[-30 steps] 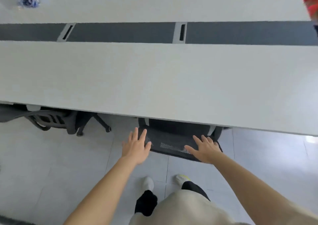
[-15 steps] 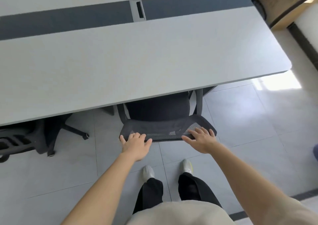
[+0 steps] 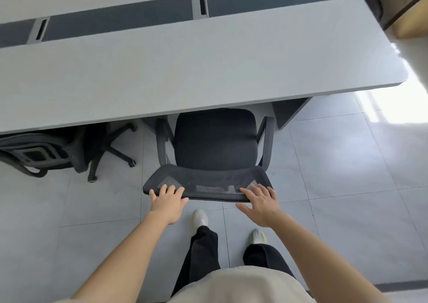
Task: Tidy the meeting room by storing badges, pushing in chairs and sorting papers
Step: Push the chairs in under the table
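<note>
A black mesh office chair stands at the long grey meeting table, with only the front of its seat under the table edge. My left hand rests on the left end of the chair's backrest top, fingers straight. My right hand lies on the right end of the same backrest, fingers spread and straight. Both hands are flat, not curled round the frame.
A second black chair sits tucked under the table at the left, its wheeled base sticking out. A table leg panel stands right of the chair. A brown cabinet is at the far right. My feet stand on grey floor tiles behind the chair.
The view has shifted right toward the table's end. More of the chair's seat shows from under the table than half a second ago. Both hands stay on the backrest.
</note>
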A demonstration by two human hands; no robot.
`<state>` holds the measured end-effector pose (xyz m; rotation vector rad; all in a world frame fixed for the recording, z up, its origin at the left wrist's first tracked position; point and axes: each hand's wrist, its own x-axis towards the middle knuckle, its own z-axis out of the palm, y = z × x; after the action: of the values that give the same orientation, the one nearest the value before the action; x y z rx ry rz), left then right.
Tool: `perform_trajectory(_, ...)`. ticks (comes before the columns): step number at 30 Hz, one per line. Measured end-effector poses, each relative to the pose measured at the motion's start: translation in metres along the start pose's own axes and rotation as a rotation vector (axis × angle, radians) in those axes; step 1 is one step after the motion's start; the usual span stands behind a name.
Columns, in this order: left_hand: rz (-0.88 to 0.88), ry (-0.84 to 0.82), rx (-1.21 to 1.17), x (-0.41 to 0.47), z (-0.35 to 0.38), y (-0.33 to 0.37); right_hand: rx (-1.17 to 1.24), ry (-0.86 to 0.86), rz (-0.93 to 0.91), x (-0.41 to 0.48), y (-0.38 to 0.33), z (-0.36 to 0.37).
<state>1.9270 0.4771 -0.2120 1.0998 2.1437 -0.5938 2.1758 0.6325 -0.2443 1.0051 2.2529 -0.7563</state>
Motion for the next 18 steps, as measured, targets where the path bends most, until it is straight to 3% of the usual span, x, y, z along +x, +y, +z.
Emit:
perform_trajectory(6, 0.001, -0.087, 0.004, -0.043, 0.032, 0.019, -0.076, -0.005, -0.049, -0.036, 0.022, 0.018)
perform_trajectory(13, 0.063, -0.256, -0.123, -0.074, 0.076, 0.014, -0.093, -0.020, 0.072, -0.074, 0.018, 0.044)
perform_trajectory(18, 0.140, -0.261, -0.168, -0.100, 0.113, 0.023, -0.169, -0.043, 0.095, -0.096, 0.023, 0.062)
